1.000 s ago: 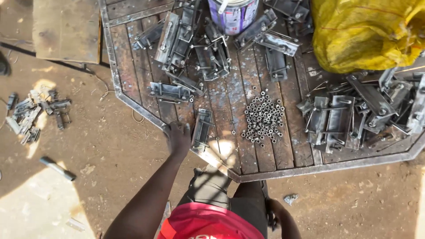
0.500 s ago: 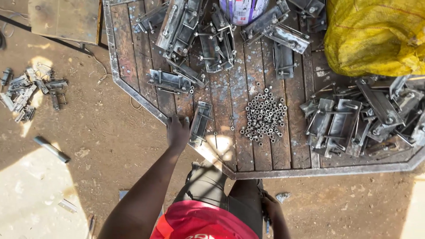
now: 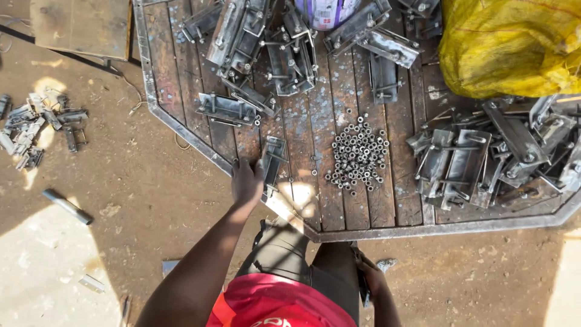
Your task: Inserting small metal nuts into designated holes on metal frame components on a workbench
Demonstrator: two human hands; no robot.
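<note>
Fingers of the left hand (image 3: 246, 180) rest on the near-left rim of the counter (image 3: 181, 130), lying fairly flat and close together; whether they are gripping the metal edge or only pressing on it I cannot tell. Just to the right of those fingers, touching or nearly so, lies a single grey metal bracket (image 3: 272, 163), its long axis running away from the person, roughly parallel to the wooden planks and slightly tilted. The left hand is by far the nearer one to it. The right hand (image 3: 375, 281) hangs low beside the dark trousers, below the counter's front rim and well apart from the bracket; its grip is not clear. Farther right on the planks sits a loose heap of small nuts (image 3: 358, 151), and beyond that a pile of similar brackets (image 3: 484, 157) under a yellow sack (image 3: 508, 45).
</note>
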